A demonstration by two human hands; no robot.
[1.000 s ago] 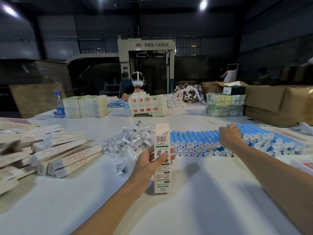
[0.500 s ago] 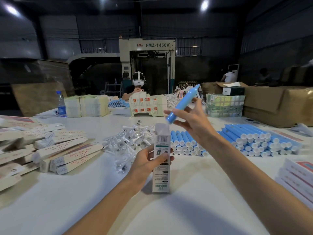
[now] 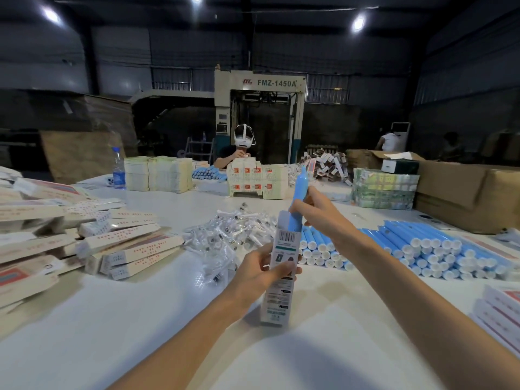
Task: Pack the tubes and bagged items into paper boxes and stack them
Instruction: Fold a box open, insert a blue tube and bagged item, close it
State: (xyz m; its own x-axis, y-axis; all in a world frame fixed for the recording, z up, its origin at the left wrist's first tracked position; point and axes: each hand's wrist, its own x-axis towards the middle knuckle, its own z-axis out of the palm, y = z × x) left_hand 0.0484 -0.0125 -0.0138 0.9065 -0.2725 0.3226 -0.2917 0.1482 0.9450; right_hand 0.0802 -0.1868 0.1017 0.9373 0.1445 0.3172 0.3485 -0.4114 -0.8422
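Observation:
My left hand [image 3: 260, 270] grips a tall white paper box [image 3: 278, 294] that stands upright on the white table [image 3: 140, 319], its top open. My right hand [image 3: 319, 213] holds a blue tube [image 3: 298, 198] upright, with the tube's lower end inside the box mouth. Behind the box lies a heap of small clear bagged items [image 3: 230, 235]. To the right, many blue tubes with white caps [image 3: 416, 246] lie in rows. Packed boxes [image 3: 112, 243] are piled at the left.
Flat box blanks [image 3: 501, 308] lie at the right edge. Across the table a person in a headset [image 3: 243, 147] sits behind carton stacks [image 3: 257, 181]. A water bottle [image 3: 118, 170], paper stacks [image 3: 157, 173] and brown cardboard cartons [image 3: 464, 190] stand at the back.
My right hand picked a blue tube from the rows, lifted it, turned it upright and lowered its end into the open box top. My left hand kept hold of the box.

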